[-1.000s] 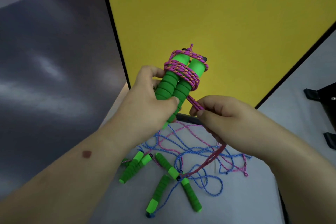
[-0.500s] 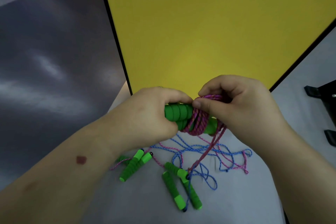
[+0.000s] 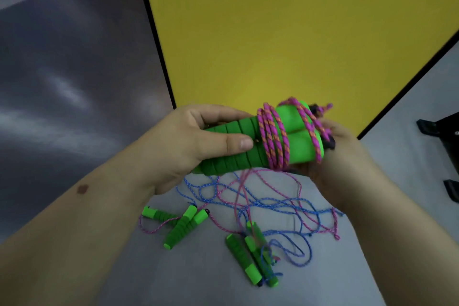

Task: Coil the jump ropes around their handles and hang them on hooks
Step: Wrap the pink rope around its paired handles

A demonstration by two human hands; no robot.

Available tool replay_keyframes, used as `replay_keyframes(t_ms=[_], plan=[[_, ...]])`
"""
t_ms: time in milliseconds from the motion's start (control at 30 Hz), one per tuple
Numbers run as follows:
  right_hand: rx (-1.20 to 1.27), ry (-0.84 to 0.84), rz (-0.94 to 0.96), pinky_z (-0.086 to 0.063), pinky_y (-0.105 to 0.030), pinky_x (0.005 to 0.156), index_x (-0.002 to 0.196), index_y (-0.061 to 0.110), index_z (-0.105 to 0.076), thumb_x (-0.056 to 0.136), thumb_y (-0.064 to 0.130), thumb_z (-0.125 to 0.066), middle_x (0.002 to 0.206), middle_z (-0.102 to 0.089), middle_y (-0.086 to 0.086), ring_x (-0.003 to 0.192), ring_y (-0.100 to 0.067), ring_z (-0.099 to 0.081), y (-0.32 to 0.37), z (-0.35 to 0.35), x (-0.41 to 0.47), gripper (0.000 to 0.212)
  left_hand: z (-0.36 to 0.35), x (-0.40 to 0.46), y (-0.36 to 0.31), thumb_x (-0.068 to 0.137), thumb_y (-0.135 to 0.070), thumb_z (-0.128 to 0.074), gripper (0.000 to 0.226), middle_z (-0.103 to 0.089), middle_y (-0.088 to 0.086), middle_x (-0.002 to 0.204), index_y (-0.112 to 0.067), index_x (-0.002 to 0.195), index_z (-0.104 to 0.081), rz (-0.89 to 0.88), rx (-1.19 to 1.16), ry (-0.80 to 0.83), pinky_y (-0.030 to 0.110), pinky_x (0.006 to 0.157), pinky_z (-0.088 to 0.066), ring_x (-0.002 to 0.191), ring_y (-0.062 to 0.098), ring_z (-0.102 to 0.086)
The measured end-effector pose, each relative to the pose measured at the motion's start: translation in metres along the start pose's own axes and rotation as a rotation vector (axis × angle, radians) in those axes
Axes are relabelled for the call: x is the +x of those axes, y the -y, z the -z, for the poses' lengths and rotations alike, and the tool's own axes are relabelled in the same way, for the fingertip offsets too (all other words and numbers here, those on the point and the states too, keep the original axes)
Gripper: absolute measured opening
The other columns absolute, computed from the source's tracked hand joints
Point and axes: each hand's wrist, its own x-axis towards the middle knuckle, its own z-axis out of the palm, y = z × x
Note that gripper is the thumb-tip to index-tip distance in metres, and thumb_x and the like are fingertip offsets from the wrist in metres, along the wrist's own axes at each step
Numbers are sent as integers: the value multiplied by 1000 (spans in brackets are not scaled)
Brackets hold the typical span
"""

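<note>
My left hand (image 3: 188,141) grips two green foam handles (image 3: 236,151) held side by side, lying almost level. Pink and orange rope (image 3: 273,136) is wound several turns around their smooth right ends. My right hand (image 3: 342,156) is behind and under those ends, its fingers mostly hidden by the handles; the pink rope runs over it near the black end caps (image 3: 329,141). A loose length of the pink rope (image 3: 244,189) hangs down from the coil to the table.
Below on the grey table (image 3: 173,281) lie more green handles (image 3: 183,226) (image 3: 250,263) in a tangle of blue and pink ropes (image 3: 285,208). A yellow panel (image 3: 285,32) stands behind. Black hooks (image 3: 437,124) show at the right edge.
The right hand has moved from over the top of the coil to behind the handle ends, carrying the rope round. The handles, upright a second ago, now lie level with more turns showing.
</note>
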Motion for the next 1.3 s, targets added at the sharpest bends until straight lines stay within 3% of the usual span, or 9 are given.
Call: replay_keyframes(t_ms=[100,200,333,400,467,567,767,1067,1300], plan=[[131,39,-198,-56,-48,95,129,8,-59,102,15,-48,115,-71,-14,100,-28,-70,-7,-3,3,30,3,3,-1,66,-7,-83,41,-78,14,93,-11,107,-79,-56,-61,-128,30,62,-61,70,22,-73],[-204,287,-21,-43,-43,112,132,22,-60,71,0,-59,134,-67,5,129,-12,-59,-10,-12,-2,65,8,4,-4,65,-6,-87,49,-77,15,93,-10,113,-77,-43,-92,-150,29,53,-58,67,25,-73],[-648,270,342,-56,-29,79,88,14,-70,81,10,-74,87,-74,16,81,-8,-69,-15,-19,-8,9,1,0,-6,66,-3,-79,38,-80,15,96,-13,102,-81,10,-93,-16,36,68,-64,76,26,-76],[-652,279,496,-51,-7,73,80,20,-66,84,1,-68,79,-67,34,76,13,-63,-14,-21,-10,20,-1,-2,-5,67,-2,-75,35,-80,13,94,-19,97,-83,14,-52,31,34,70,-63,77,23,-76],[-603,262,371,-54,-25,82,81,19,-67,90,10,-65,79,-72,27,82,9,-66,-13,-19,-10,13,-1,-3,-5,67,2,-73,37,-79,12,94,-20,95,-83,15,-93,26,33,67,-63,76,23,-76],[-657,199,157,-55,-54,88,78,23,-64,102,30,-54,67,-67,9,74,-17,-72,-19,-12,-5,27,-4,2,-3,67,2,-77,42,-75,11,93,-18,104,-76,-32,-126,-132,31,57,-61,74,26,-74],[-1034,292,222,-36,-30,53,90,17,-60,102,39,-49,62,-44,4,53,-9,-38,3,-16,-14,27,-6,9,15,81,-21,-82,38,-68,-12,94,-39,109,-66,-340,651,-614,26,72,-55,81,5,-66],[-951,159,379,-52,-35,58,84,31,-73,91,32,-71,68,-68,9,60,-13,-62,15,-4,-9,7,-10,0,8,78,-26,-75,43,-67,-14,94,-53,112,-69,-190,1244,-52,37,84,-54,94,8,-62],[-321,94,171,-44,-31,58,79,20,-80,67,36,-83,72,-64,-12,59,-21,-52,9,9,1,20,3,-10,-9,60,-27,-87,45,-77,-24,94,-53,96,-76,-104,719,50,21,80,-52,87,-4,-72]])
